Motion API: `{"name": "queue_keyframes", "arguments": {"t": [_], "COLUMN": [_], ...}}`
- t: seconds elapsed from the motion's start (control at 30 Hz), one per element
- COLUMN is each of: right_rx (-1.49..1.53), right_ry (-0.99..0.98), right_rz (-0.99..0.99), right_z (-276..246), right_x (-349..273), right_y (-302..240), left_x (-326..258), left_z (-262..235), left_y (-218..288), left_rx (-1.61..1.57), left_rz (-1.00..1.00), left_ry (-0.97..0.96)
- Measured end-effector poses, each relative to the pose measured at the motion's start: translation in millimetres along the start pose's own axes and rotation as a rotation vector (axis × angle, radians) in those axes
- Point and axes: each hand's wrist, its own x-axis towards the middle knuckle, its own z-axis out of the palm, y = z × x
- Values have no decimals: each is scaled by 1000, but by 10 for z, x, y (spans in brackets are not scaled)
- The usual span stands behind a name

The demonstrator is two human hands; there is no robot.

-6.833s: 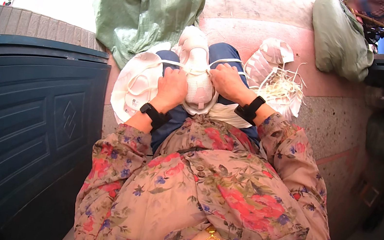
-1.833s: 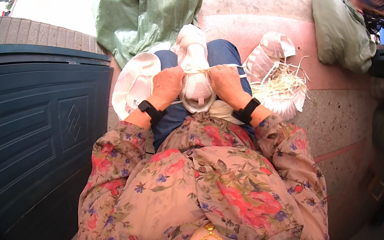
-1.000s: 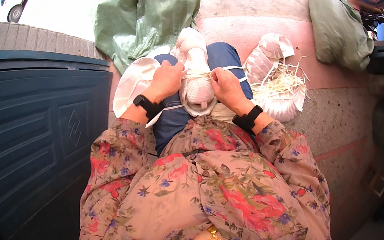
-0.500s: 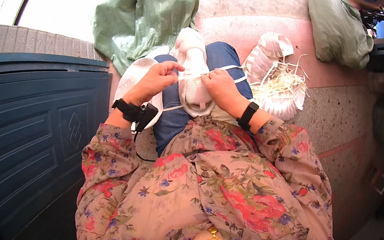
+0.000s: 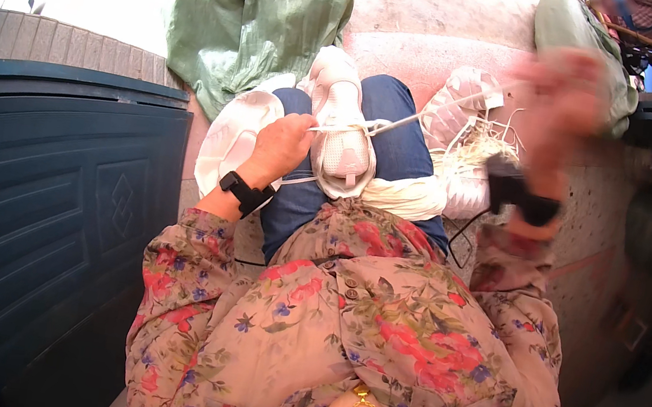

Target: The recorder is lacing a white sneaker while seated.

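Floral fabric in pink and red fills the near part of the view: the person's blouse (image 5: 375,327), with both sleeves reaching forward over blue jeans (image 5: 390,129). On the lap lies a white shoe (image 5: 342,127), toe pointing away, resting on a pale cloth (image 5: 402,196) spread across the thighs. The left hand (image 5: 282,147), a black wristband (image 5: 244,192) behind it, is closed and pinches one end of the white lace (image 5: 404,120) right at the shoe's near side. The lace runs taut from there up and to the right, toward the right hand (image 5: 565,104), which is raised and too blurred to show how its fingers are set; I cannot tell whether it grips the far end. A dark band (image 5: 522,202) sits at that wrist.

Just left of the lap is a white shoe sole or insole (image 5: 231,140); to the right, a second white shoe (image 5: 459,114) and a tangle of loose laces (image 5: 475,154) on the reddish floor (image 5: 439,53). Farther off lie two green sacks (image 5: 260,19), and a dark blue panel (image 5: 53,190) stands at the left.

The lace being so tight, I judge a hard pull could slip it out of the pinch, drag the shoe off the lap, or draw the lace unevenly through its eyelets.
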Motion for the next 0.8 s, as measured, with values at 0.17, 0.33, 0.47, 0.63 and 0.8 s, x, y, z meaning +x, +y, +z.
{"name": "queue_keyframes", "arguments": {"t": [0.17,0.33,0.47,0.63,0.8], "right_rx": [472,-62,-55,-341,-472], "right_ry": [228,-689,-1053,-891,-791], "right_rz": [-58,268,460,340,179], "right_z": [-227,674,1331,1661,1788], "right_x": [431,-417,-1380,-1663,-1738], "right_y": [-892,-52,233,158,169], "left_x": [33,51,62,55,74], "left_z": [95,111,157,221,260], "left_y": [30,46,11,-59,-30], "left_rx": [-28,-70,-68,-148,-143], "left_rz": [4,-96,-121,-158,-148], "left_ry": [66,37,31,47,43]}}
